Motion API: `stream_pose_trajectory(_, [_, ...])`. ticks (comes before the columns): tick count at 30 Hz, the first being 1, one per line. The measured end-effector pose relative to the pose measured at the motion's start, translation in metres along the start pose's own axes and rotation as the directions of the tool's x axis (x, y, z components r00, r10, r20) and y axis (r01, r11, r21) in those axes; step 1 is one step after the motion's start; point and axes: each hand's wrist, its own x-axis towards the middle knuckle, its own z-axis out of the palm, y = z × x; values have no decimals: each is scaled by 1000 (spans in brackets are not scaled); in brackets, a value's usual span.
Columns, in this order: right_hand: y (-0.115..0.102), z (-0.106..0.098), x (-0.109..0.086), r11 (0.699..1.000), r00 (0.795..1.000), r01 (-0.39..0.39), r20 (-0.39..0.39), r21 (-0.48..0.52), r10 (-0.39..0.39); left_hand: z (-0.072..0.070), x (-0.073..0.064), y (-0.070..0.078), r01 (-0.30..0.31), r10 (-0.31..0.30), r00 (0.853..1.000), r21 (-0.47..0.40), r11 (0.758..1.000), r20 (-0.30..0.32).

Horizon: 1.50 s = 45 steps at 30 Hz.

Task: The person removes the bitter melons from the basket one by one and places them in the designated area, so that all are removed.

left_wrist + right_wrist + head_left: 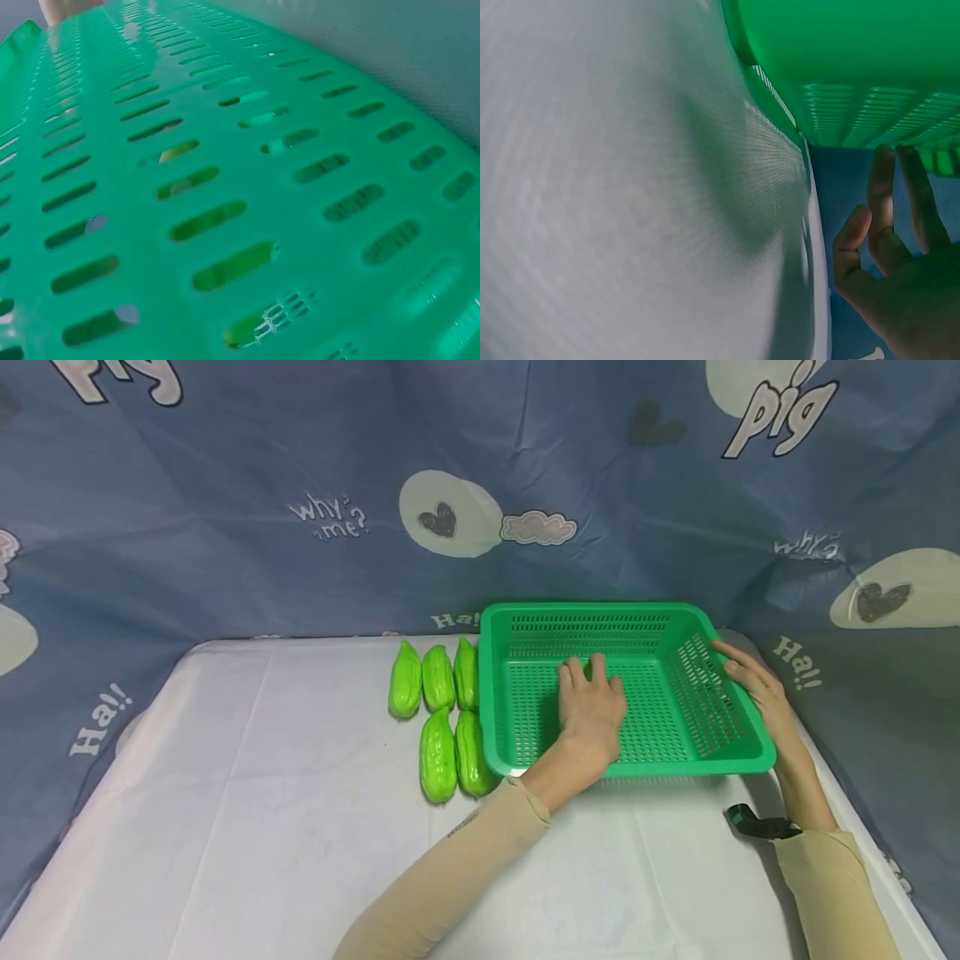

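Note:
My left hand (pixel 590 714) reaches down inside a green plastic basket (pixel 628 768), fingers bent around a bitter melon (pixel 587 669). Most of that melon is hidden beneath the hand. Left of the basket lie several glossy, ridged bitter melons (pixel 437 758), two of them close against its side. At the basket's right end is my right hand (pixel 761 685), its fingers laid along the outside of the rim. From the right wrist, two extended fingertips of the right hand (pixel 900 262) meet the outer wall of the basket (pixel 840 45). Slotted basket plastic (pixel 150 187) fills the left wrist view.
A white cloth covers the table (pixel 300 827). Behind it hangs a blue printed sheet (pixel 247 527), close to the basket's back rim. A small black device (pixel 761 823) is strapped at the right wrist.

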Motion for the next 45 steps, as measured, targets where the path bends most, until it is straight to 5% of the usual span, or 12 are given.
stream_pose_trajectory(11, [2,0,-1,997,1000,-16,-22,-70,14,0,-15,-14,-50,26,977,-106,993,-213])
stream_pose_trajectory(20, [2,-1,0,998,1000,20,22,59,-22,-19,-46,-32,-118,22,900,-193,974,-435])
stream_pose_trajectory(27, [3,-1,1,998,1000,18,19,58,-19,-24,-68,-53,-146,13,885,-252,957,-464])
stream_pose_trajectory(33, [2,-2,1,1000,1000,2,10,27,-2,-20,-81,-70,-152,-2,857,-257,954,-516])
stream_pose_trajectory(41, [2,0,0,999,1000,-12,1,42,12,-30,-100,-97,-138,-14,882,-289,947,-470])
stream_pose_trajectory(45, [1,0,1,999,1000,-6,9,53,5,-26,-109,-117,-124,-40,874,-302,945,-485])
